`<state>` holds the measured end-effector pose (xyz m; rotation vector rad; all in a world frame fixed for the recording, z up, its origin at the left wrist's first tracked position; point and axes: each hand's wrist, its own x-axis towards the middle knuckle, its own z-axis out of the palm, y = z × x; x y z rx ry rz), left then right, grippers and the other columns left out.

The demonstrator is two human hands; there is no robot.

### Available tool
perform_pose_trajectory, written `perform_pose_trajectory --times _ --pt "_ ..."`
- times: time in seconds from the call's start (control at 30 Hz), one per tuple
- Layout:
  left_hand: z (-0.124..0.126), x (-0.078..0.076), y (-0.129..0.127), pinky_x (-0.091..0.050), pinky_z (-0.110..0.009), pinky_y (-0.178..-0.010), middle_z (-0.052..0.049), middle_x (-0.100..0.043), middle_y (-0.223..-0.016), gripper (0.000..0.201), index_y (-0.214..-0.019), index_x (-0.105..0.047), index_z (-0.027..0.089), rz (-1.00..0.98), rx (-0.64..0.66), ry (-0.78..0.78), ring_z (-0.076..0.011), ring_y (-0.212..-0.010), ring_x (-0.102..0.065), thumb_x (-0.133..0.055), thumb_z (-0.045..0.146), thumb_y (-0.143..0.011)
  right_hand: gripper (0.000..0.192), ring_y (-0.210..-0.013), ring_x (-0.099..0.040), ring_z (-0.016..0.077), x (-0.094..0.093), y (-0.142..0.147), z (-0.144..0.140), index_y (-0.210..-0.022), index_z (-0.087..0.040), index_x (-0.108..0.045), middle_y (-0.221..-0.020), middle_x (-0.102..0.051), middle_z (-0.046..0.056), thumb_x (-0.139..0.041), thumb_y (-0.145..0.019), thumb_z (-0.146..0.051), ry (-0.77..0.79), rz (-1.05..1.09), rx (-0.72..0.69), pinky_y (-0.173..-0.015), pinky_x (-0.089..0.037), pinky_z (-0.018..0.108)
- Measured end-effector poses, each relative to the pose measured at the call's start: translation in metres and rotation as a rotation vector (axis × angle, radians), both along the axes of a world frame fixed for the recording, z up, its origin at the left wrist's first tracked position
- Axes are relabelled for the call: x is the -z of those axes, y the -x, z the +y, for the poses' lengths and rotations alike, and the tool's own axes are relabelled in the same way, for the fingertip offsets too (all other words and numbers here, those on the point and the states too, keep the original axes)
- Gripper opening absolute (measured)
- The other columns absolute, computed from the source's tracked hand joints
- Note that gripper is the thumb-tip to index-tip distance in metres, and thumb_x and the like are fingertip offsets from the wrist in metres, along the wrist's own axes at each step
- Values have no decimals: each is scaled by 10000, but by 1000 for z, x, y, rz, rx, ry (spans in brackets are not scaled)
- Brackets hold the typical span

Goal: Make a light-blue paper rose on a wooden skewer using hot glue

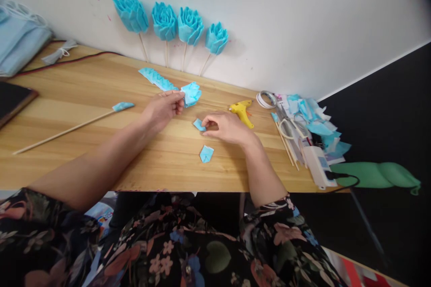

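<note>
Well left of the yellow glue gun [241, 111] lies a blue-tipped stick [72, 130]. Closer to the gun, on its far-left side, is a pleated blue strip [156, 77]. Left of the gun, the left hand [163, 110] pinches a petalled blue bundle [192, 93]. On the gun's near-left side lie a folded blue piece [198, 124] and a loose blue piece [206, 154]; the right hand [226, 127], apart from the left, has its fingertips at the folded one, grip unclear. Right of the gun sits a tape roll [260, 101].

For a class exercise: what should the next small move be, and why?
I'd probably bring the small folded blue fabric piece toward the layered blue fabric bud: the right hand touches the piece, and the left hand holds the bud.
</note>
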<state>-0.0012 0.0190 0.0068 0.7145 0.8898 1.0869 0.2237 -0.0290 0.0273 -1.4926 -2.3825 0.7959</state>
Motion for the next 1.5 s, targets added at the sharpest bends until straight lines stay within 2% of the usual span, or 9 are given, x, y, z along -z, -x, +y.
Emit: perform_pose_trajectory --times 0.13,0.23,0.4,0.53,0.63,0.8,0.97,1.27,1.5 --pt "0 0 0 -403 -224 -541 -4 -605 -580 290 -641 -634 150 0 0 -6 -93 -511 -529 -672 113 -927 55 -891 -674 189 8 2 3 -948 -239 -722 -982 -784 25 -708 -917 -196 -78 -92 -18 -767 -435 328" --pt "-1 1 0 -410 -215 -546 -1 -604 -584 290 -640 -632 152 9 9 -24 -90 -518 -532 -697 123 -921 89 -860 -650 182 9 2 5 -904 -240 -699 -951 -767 22 -641 -923 -175 -118 -69 -24 -755 -422 326" --pt "-2 1 0 -412 -219 -549 2 -603 -595 303 -638 -623 158 26 9 -31 -90 -514 -527 -728 139 -922 64 -774 -613 149 5 0 3 -913 -229 -683 -895 -740 5 -626 -916 -257 -28 219 48 -734 -447 314" --pt "-2 1 -1 -409 -232 -543 -11 -622 -606 293 -647 -652 152 48 21 -53 -99 -524 -530 -707 134 -934 166 -737 -593 135 7 3 3 -934 -220 -698 -879 -735 7 -660 -909 -380 -4 484 130 -690 -452 305" --pt "-3 3 0 -425 -232 -562 -7 -634 -633 274 -658 -669 153 45 47 -90 -97 -543 -539 -761 161 -917 243 -717 -591 127 12 7 6 -1016 -224 -688 -857 -727 -6 -716 -883 -424 -18 640 203 -681 -456 296" --pt "-3 7 2 -477 -238 -634 -21 -685 -695 260 -703 -715 149 80 103 -152 -122 -650 -626 -861 275 -878 382 -728 -624 127 20 8 11 -1159 -246 -613 -836 -715 -33 -762 -870 -447 -27 789 257 -682 -479 284" --pt "-5 9 -1 -557 -281 -739 -44 -742 -744 219 -747 -761 138 85 115 -153 -148 -704 -680 -887 286 -848 387 -765 -657 139 19 9 8 -1201 -268 -586 -844 -708 -40 -752 -894 -435 -55 783 285 -733 -520 306" --pt "-10 4 -4 -587 -292 -777 -50 -756 -768 176 -750 -755 130 55 117 -101 -155 -732 -710 -881 203 -849 343 -824 -684 181 18 12 7 -1197 -267 -592 -875 -713 -10 -730 -925 -425 -115 686 369 -800 -561 361" --pt "-10 5 -5 -616 -323 -834 -40 -764 -790 156 -774 -734 129 -23 106 -59 -164 -767 -740 -866 150 -857 325 -770 -656 168 19 16 8 -1136 -252 -588 -818 -704 -26 -731 -890 -410 -111 765 316 -782 -524 348"
